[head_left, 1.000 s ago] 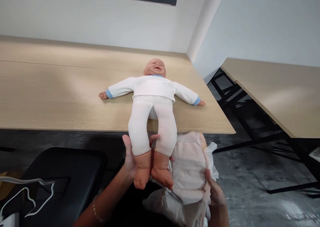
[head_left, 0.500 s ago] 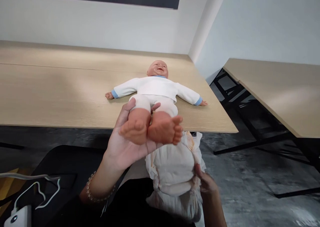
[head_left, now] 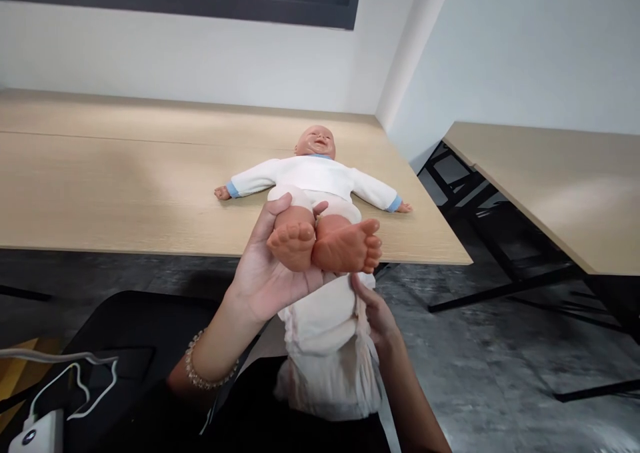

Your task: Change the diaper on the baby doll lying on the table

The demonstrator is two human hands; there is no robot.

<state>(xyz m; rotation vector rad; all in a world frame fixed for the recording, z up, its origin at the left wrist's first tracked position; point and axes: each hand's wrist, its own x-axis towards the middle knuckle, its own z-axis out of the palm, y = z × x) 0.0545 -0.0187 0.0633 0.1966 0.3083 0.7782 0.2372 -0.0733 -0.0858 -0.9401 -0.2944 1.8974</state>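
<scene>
A baby doll in a white top with blue cuffs lies on its back on the table, arms spread, legs toward me. My left hand is wrapped around its legs from below and holds them up, thumb on one thigh and a fingertip showing between the legs. Below the doll's feet, a white diaper is spread open, its far end hidden behind the feet and my left hand. My right hand grips the diaper's right edge, just under the table's front edge.
The light wooden table stands against a wall under a dark window frame. A second table is on the right. At lower left are a black chair and a white power bank with a cable.
My right hand has moved up and left, carrying the diaper closer beneath the doll. My left hand has shifted the doll's legs slightly right and up.
</scene>
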